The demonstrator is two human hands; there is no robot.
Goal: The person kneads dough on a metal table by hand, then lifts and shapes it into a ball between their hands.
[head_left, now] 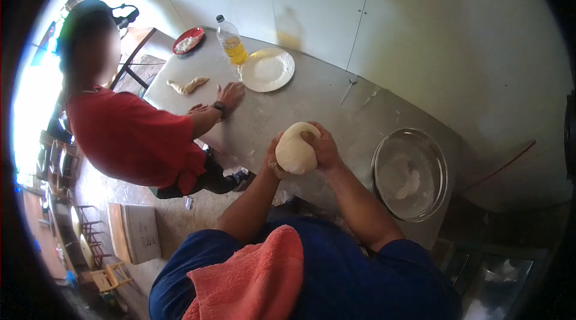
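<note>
A large, smooth ball of dough (295, 153) is held up over the near edge of the metal table (264, 117). My left hand (275, 159) cups its left side, with fingers curled underneath and partly hidden. On the other side, my right hand (324, 148) grips the dough, its thumb pressing into the top where a fold shows. To the right stands a round metal pan (443, 183) with white flour (410, 183) in it.
A co-worker in a red shirt (135, 134) leans at the table's left, a hand (231, 97) flat on it. Nearby are a small dough strip (188, 86), a red plate (200, 31) of white powder, an oil bottle (233, 47), a white plate (268, 70) and two thin utensils (350, 87).
</note>
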